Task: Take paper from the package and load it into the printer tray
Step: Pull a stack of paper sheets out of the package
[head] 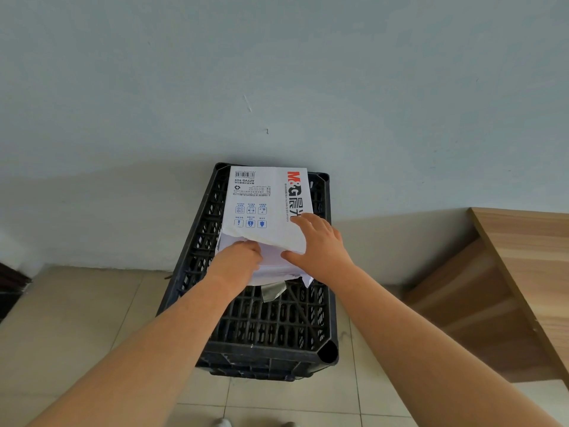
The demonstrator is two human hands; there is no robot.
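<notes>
A white paper package with red and black lettering lies on top of a black plastic crate against the wall. Its near end is torn open, and white sheets show under the lifted wrapper. My left hand reaches into the open end, fingers curled around the sheets. My right hand rests on the wrapper's near right corner and holds the flap up. No printer or tray is in view.
A grey-blue wall rises directly behind the crate. A wooden desk stands at the right. Beige floor tiles surround the crate. A dark object sits at the left edge.
</notes>
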